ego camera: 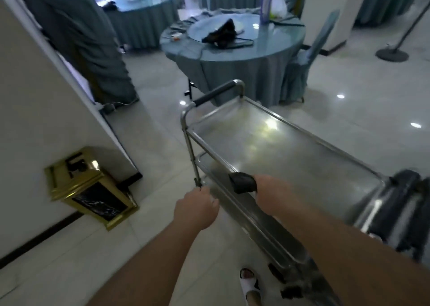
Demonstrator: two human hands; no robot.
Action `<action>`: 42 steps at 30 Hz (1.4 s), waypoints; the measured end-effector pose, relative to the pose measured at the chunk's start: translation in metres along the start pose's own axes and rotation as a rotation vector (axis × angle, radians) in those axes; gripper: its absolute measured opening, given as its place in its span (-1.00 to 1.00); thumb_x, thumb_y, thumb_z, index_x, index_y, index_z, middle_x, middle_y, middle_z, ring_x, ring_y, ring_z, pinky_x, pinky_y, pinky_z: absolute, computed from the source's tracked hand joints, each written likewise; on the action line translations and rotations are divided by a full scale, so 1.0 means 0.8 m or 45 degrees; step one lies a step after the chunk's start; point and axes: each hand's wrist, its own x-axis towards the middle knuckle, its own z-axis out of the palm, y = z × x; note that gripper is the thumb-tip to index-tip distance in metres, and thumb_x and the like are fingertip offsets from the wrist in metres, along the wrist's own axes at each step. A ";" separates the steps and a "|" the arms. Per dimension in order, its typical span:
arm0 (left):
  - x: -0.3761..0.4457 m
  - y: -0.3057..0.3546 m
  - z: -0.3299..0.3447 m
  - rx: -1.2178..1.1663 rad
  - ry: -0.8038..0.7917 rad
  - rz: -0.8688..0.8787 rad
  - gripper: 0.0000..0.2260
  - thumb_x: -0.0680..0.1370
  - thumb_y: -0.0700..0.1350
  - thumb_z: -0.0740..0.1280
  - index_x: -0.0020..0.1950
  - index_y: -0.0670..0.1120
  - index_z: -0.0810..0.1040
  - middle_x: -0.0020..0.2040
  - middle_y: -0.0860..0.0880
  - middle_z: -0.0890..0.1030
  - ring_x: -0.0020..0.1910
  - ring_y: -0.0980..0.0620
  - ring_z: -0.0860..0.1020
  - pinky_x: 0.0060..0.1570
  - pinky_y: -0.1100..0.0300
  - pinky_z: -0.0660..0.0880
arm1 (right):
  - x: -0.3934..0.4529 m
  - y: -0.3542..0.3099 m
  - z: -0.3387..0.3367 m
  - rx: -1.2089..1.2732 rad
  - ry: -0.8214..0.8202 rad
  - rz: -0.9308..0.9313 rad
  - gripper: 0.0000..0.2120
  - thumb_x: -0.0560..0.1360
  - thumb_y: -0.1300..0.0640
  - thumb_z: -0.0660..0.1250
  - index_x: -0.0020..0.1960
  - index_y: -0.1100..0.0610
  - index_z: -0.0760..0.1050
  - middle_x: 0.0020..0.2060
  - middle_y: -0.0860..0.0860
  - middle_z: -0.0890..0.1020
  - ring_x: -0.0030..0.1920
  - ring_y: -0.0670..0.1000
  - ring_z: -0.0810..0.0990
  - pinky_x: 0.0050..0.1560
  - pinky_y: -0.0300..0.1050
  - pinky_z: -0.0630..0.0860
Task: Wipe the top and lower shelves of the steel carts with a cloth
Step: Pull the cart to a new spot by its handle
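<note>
left hand [197,209] curled on the near rim of the steel cart [290,152], prob. steadying it. right hand [267,189] grips a dark cloth [243,182] at the top shelf's near edge, set to wipe. lower shelf [203,160] barely seen. gold bin [90,184] by the wall.
</note>
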 end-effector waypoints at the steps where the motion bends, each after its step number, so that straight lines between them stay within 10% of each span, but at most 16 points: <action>1: 0.009 -0.009 -0.013 -0.005 0.001 -0.035 -0.50 0.69 0.19 0.10 0.59 0.03 0.33 0.49 -0.05 0.44 0.42 -0.14 0.45 0.33 -0.07 0.44 | 0.020 -0.008 -0.006 -0.004 -0.009 -0.032 -0.72 0.60 0.20 0.21 0.28 0.04 0.50 0.02 0.09 0.63 0.01 0.19 0.65 -0.06 0.00 0.55; 17: 0.206 -0.141 -0.128 -0.091 0.088 -0.089 -0.50 0.69 0.19 0.16 0.60 0.05 0.32 0.50 -0.02 0.46 0.42 -0.11 0.47 0.36 -0.06 0.45 | 0.302 -0.136 -0.048 -0.114 0.009 -0.203 -0.80 0.58 0.16 0.20 0.17 -0.01 0.46 -0.16 -0.05 0.48 -0.17 0.09 0.54 -0.18 -0.04 0.48; 29: 0.435 -0.194 -0.221 0.063 0.075 0.379 -0.58 0.68 0.12 0.14 0.51 0.03 0.38 0.37 -0.02 0.52 0.31 -0.11 0.50 0.23 -0.04 0.42 | 0.468 -0.196 -0.018 0.291 -0.058 0.397 -0.74 0.59 0.23 0.33 0.25 0.05 0.54 0.05 0.03 0.66 0.05 0.09 0.66 0.21 0.07 0.60; 42: 0.609 -0.124 -0.250 0.178 -0.027 0.669 -0.62 0.68 0.12 0.17 0.46 0.04 0.44 0.37 0.04 0.53 0.24 -0.05 0.53 0.22 -0.04 0.53 | 0.563 -0.112 -0.014 0.451 0.026 0.637 -0.73 0.57 0.23 0.26 0.20 -0.01 0.56 -0.15 -0.01 0.59 -0.21 0.04 0.59 -0.12 -0.04 0.59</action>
